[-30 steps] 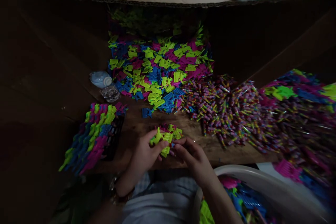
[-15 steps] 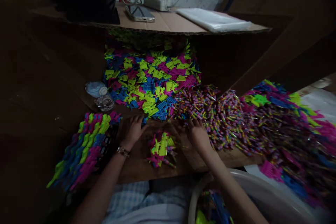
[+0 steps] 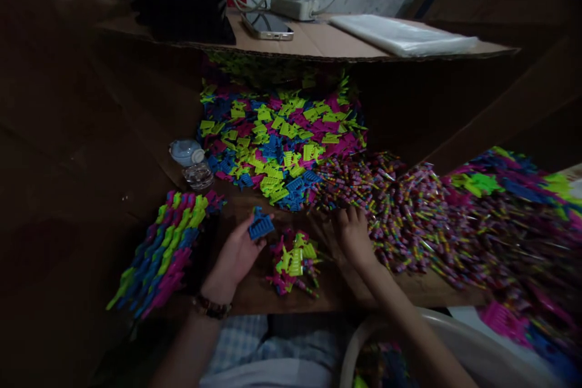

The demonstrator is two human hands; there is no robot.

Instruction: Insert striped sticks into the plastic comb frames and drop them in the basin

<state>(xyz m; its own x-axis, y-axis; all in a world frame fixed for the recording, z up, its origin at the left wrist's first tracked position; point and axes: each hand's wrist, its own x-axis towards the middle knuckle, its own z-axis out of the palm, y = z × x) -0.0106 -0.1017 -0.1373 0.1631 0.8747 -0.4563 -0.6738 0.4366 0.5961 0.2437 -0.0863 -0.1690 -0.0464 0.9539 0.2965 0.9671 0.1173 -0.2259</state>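
Observation:
My left hand (image 3: 239, 253) is turned palm up and pinches a small blue ridged plastic piece (image 3: 260, 224) between thumb and fingers. My right hand (image 3: 353, 236) reaches to the near edge of a heap of thin multicoloured striped sticks (image 3: 404, 212); its fingertips are bent down there, and what they hold is hidden. Between the hands a small pile of yellow and pink plastic pieces (image 3: 293, 260) lies on the wooden table (image 3: 254, 297), with a few striped sticks beneath. Behind stretches a large heap of yellow, pink and blue pieces (image 3: 282, 133).
Rows of stacked coloured pieces (image 3: 163, 248) stand at the left. A pale blue bottle-like object (image 3: 185, 151) is behind them. A whitish tub (image 3: 359, 345) sits at my lap's right. On the cardboard shelf (image 3: 313, 48) are a phone (image 3: 268, 27), a power strip (image 3: 293, 8) and plastic bags (image 3: 400, 33).
My left hand has drawn back from the heap and turned up, with the blue plastic piece now showing in it. My right hand stays by the sticks. The whole view has shifted.

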